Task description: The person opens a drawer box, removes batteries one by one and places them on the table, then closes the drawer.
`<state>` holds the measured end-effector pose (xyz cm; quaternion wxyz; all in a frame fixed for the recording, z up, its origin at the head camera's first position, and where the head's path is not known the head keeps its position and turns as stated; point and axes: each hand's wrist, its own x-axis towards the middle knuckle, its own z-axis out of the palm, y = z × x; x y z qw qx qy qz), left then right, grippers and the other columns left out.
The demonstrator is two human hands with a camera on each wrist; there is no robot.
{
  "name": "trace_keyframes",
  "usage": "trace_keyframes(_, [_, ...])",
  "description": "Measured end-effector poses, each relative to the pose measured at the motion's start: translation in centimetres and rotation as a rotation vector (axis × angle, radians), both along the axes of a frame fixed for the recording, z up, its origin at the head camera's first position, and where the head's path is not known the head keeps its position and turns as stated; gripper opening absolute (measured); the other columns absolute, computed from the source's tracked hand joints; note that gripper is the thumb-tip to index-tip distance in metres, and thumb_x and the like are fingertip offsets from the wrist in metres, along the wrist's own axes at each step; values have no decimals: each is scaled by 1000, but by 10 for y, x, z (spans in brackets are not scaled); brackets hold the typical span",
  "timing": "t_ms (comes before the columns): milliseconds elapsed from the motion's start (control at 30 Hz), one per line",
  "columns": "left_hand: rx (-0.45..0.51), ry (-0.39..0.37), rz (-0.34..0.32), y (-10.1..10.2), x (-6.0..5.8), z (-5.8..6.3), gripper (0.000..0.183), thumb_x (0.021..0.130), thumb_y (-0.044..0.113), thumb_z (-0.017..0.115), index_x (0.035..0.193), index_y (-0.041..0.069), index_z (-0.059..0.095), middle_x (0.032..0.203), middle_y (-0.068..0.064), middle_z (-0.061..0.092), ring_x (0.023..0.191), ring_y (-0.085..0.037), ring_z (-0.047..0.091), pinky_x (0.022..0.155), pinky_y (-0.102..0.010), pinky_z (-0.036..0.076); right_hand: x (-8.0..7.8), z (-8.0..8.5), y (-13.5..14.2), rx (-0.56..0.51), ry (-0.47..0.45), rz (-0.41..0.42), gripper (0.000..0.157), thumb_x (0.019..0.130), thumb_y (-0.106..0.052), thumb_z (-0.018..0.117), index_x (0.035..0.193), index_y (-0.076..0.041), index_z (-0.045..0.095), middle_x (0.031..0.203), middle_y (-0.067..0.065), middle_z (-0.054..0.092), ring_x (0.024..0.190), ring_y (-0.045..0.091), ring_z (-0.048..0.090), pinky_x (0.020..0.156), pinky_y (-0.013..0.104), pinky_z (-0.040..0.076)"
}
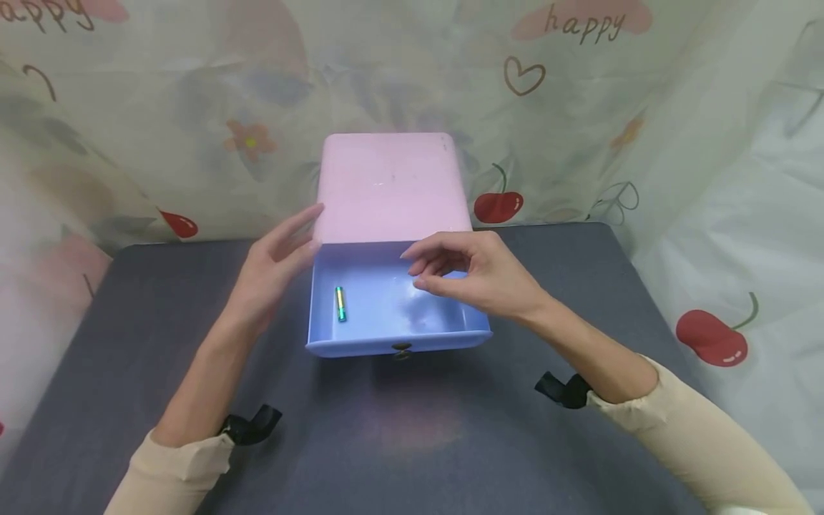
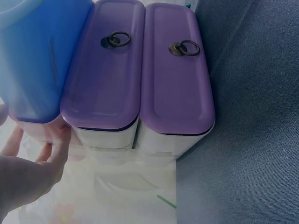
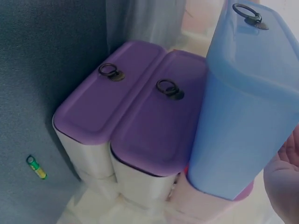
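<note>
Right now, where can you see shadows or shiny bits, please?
Head view: a dim patch, shadow or reflection, inside the blue drawer near the right hand, plus a pinkish glow on the table; right wrist view: shade on the table beside the purple drawer fronts.

I see smooth, glossy plastic in the blue drawer point(image 1: 380, 304), a shiny green cylinder point(image 1: 340, 304), a dull metal ring point(image 3: 252, 18) and a matt, cloth-like surface point(image 1: 412, 458).

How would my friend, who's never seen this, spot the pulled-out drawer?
Find the dark table, then the pink-topped cabinet on it. The drawer sits right under that top. It's blue and slid open, while the two purple drawers below are shut.
</note>
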<state>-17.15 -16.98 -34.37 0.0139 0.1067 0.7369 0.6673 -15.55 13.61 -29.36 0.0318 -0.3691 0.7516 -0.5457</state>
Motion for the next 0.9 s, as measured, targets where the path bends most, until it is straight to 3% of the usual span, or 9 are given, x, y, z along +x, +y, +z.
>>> trace_keyframes(267, [-10, 2, -2, 0, 0, 0, 52, 98, 24, 65, 148, 27, 49, 155, 3, 40, 142, -26, 37, 113, -54, 31, -1, 0, -14, 71, -65, 32, 29, 85, -2, 77, 113, -5, 71, 97, 11, 72, 86, 16, 68, 83, 32, 56])
trace_keyframes(667, [-13, -5, 4, 1, 1, 1, 51, 98, 22, 64, 147, 27, 50, 154, 3, 41, 141, -27, 38, 113, -54, 32, -2, 1, -38, 210, -101, 44, 32, 85, -5, 79, 115, -1, 70, 98, 5, 73, 83, 10, 71, 83, 26, 56])
trace_keyframes(900, [-11, -8, 3, 1, 1, 1, 52, 98, 25, 65, 147, 28, 50, 154, 2, 41, 142, -28, 38, 113, -54, 31, -2, 1, -48, 341, -73, 49, 33, 85, -7, 79, 115, -1, 70, 95, 0, 71, 80, 7, 68, 80, 21, 55])
